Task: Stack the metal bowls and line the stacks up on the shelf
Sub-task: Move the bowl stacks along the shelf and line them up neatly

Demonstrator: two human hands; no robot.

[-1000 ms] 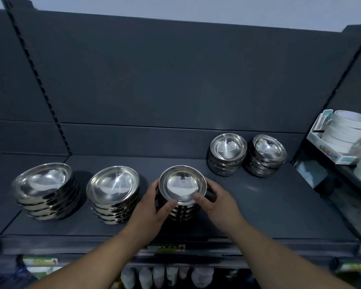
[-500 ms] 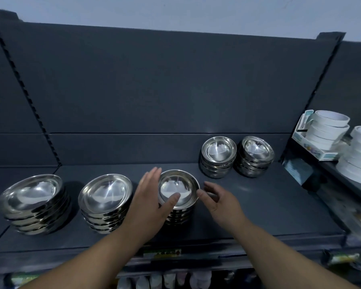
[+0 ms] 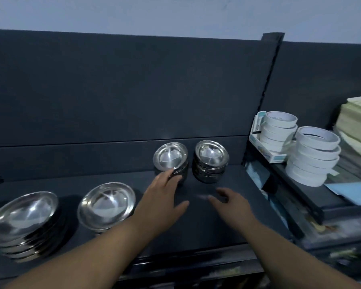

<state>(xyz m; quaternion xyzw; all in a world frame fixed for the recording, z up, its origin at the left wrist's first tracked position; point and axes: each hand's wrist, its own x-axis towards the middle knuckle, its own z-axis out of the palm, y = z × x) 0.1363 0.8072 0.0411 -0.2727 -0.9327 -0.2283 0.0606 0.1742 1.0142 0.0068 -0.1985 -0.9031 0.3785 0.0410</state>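
Two stacks of small metal bowls stand side by side at the back of the dark shelf (image 3: 217,226): the left small stack (image 3: 170,156) and the right small stack (image 3: 211,158). Two stacks of wider bowls sit near the front, the far-left stack (image 3: 23,222) and the second stack (image 3: 106,204). My left hand (image 3: 161,198) is open, palm down, its fingertips at the front of the left small stack. My right hand (image 3: 232,203) hovers open over bare shelf, in front of the right small stack. The stack I held earlier is hidden under my left hand and forearm.
On the neighbouring shelf to the right stand white tape rolls (image 3: 313,155), more rolls in a small box (image 3: 277,132), a pale pile of sheets (image 3: 356,122) and a blue sheet (image 3: 350,190). A dark back panel rises behind the bowls.
Both hands have let go of the middle small stack and moved back and right toward the two rear small stacks. The view has swung to the right.
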